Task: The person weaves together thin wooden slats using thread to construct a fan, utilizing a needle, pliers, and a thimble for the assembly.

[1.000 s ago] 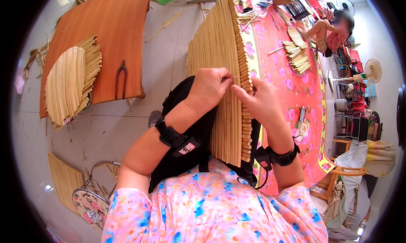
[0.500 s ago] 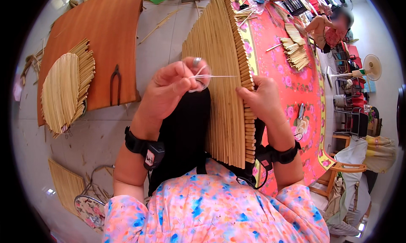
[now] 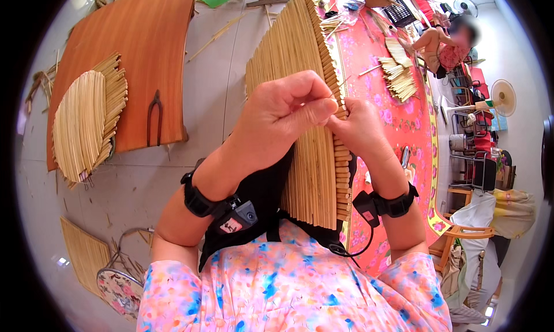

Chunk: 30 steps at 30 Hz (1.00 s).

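A long mat of pale reed-like sticks (image 3: 309,187) lies lengthwise over my black-covered lap, with short round ends lining its right side. My left hand (image 3: 288,109) is closed in a pinch above that right side, its fingertips close to my right thumb; what is pinched is too small to make out. My right hand (image 3: 358,130) grips the mat's right edge, its fingers partly hidden. To the left, a half-oval stack of sticks (image 3: 78,124) and dark metal pliers (image 3: 154,121) lie on an orange wooden board (image 3: 144,43).
A red floral cloth (image 3: 415,130) carries stick bundles (image 3: 398,75), tools and bags. A seated person (image 3: 447,49) works at upper right, near a standing fan (image 3: 502,98) and chairs (image 3: 473,234). A folded stick panel (image 3: 83,254) and floral stool (image 3: 118,291) are at lower left.
Half a second ago my left hand held a white thread loop out to the left; it has moved right to the mat's edge, beside my right hand, which stays gripping there.
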Each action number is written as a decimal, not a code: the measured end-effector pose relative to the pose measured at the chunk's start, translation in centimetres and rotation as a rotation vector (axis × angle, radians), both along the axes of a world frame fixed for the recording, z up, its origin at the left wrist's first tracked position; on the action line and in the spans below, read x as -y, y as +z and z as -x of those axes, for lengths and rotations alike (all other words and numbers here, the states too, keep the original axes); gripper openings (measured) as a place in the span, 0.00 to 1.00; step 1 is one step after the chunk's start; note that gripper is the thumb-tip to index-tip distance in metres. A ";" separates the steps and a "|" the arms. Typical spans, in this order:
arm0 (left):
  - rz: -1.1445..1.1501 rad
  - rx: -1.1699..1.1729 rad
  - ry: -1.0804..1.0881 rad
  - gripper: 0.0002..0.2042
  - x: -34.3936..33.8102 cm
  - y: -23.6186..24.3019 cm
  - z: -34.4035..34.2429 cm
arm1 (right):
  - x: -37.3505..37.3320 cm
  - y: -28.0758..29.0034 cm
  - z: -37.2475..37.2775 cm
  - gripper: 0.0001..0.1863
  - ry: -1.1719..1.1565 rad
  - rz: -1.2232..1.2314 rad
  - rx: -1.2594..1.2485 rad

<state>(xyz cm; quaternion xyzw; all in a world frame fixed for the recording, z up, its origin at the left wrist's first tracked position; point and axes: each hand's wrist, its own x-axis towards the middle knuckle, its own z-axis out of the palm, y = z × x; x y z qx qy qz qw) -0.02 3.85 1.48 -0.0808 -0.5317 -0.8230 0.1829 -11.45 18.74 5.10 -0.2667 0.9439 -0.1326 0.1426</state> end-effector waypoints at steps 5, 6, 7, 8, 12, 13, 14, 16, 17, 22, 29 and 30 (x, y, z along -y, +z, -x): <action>0.163 0.198 0.116 0.06 0.6 -1.1 -2.7 | -0.2 -1.1 -0.1 0.22 -0.012 0.048 -0.058; 0.139 0.179 0.128 0.06 0.6 -1.3 -2.9 | 0.0 -1.2 -0.2 0.21 0.000 0.037 -0.087; 0.116 0.163 0.140 0.06 0.6 -1.5 -3.1 | 0.2 -1.2 -0.4 0.21 0.012 0.026 -0.114; 0.094 0.146 0.152 0.07 0.6 -1.7 -3.3 | 0.4 -1.1 -0.6 0.21 0.023 0.015 -0.141; 0.035 0.094 0.181 0.06 1.7 -2.4 -2.9 | 0.4 -0.9 -0.7 0.20 0.012 0.032 -0.117; 0.012 0.079 0.165 0.06 2.0 -3.0 -2.8 | 0.2 -1.0 -0.6 0.20 0.009 0.049 -0.100; -0.010 0.065 0.149 0.06 2.3 -3.3 -2.7 | 0.1 -1.1 -0.5 0.20 0.006 0.067 -0.082; -0.013 0.103 0.126 0.07 2.7 -3.2 -2.6 | 0.1 -1.0 -0.6 0.21 0.007 0.061 -0.084; -0.014 0.121 0.115 0.07 2.9 -3.2 -2.5 | 0.2 -0.9 -0.6 0.21 0.008 0.058 -0.086; 0.044 0.058 0.102 0.06 4.3 -3.3 -2.3 | -0.4 -1.3 -0.4 0.24 -0.045 0.100 0.029; 0.631 0.406 0.750 0.04 4.6 -5.2 -5.1 | -3.6 -2.5 -3.0 0.32 -0.097 0.533 0.311; 0.461 0.343 0.678 0.05 3.6 -5.7 -5.4 | -4.3 -2.5 -3.8 0.33 -0.066 0.577 0.353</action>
